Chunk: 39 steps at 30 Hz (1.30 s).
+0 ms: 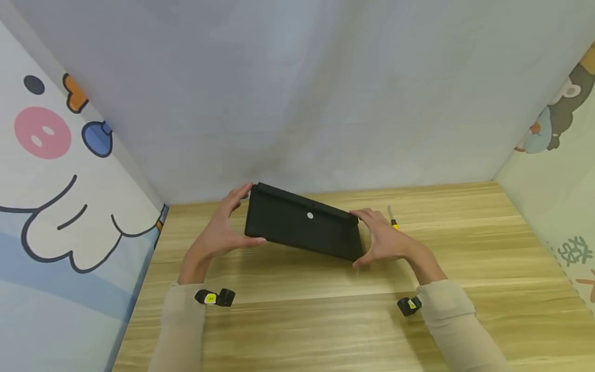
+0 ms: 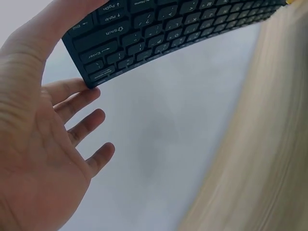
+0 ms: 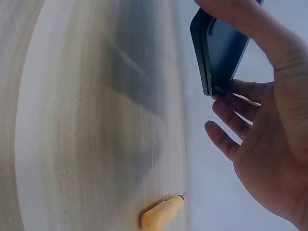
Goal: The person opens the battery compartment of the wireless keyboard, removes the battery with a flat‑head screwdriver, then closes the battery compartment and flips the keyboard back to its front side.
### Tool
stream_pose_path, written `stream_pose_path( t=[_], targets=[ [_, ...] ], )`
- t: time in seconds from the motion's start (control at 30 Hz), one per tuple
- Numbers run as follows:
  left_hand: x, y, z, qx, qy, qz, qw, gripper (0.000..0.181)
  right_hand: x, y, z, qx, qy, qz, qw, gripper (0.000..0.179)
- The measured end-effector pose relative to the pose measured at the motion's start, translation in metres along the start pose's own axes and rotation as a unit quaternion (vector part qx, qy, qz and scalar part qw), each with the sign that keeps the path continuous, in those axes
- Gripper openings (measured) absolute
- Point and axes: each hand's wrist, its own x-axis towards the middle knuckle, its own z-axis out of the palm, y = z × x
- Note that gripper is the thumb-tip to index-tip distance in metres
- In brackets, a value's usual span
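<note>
A black keyboard (image 1: pixel 297 225) is held up off the wooden table, tilted, its underside with a round white spot facing the head camera. My left hand (image 1: pixel 223 230) grips one short end between thumb and fingertips. At the other end my right hand (image 1: pixel 383 236) pinches it the same way. In the left wrist view the keys of the keyboard (image 2: pixel 144 38) show, with the left hand (image 2: pixel 48 139) at its corner. The right wrist view has the right hand (image 3: pixel 269 125) around the far end of the keyboard (image 3: pixel 216 53).
A screwdriver (image 1: pixel 394 223) with a yellow handle lies on the wooden table (image 1: pixel 297 320), just beyond the right hand. A pale curtain wall (image 1: pixel 302 103) rises behind the table. Printed cartoon panels stand at the left (image 1: pixel 69 181) and right.
</note>
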Motion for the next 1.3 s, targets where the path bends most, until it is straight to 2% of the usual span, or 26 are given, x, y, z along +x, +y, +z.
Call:
stream_pose_path(
  t=[0.2,0.4,0.7,0.93,1.3],
  targets=[
    [-0.007,-0.011,0.000,0.022,-0.018,-0.029,0.9992,0.120,0.003,0.000,-0.002,-0.022,0.002,-0.004,0.9997,0.130],
    [-0.013,-0.025,-0.001,0.025,-0.034,-0.062,0.9972,0.120,0.008,-0.003,-0.003,-0.055,0.004,-0.003,0.9985,0.129],
    [-0.020,-0.048,0.001,0.012,-0.053,-0.122,0.9910,0.123,0.016,-0.010,-0.002,-0.083,-0.008,0.004,0.9965,0.127],
    [-0.027,-0.069,0.008,0.012,-0.064,-0.167,0.9838,0.123,0.026,-0.007,0.005,-0.113,-0.013,-0.002,0.9935,0.128],
    [-0.036,-0.089,0.017,0.043,-0.066,-0.195,0.9775,0.124,0.038,-0.012,0.013,-0.137,-0.027,-0.006,0.9902,0.130]
  ],
)
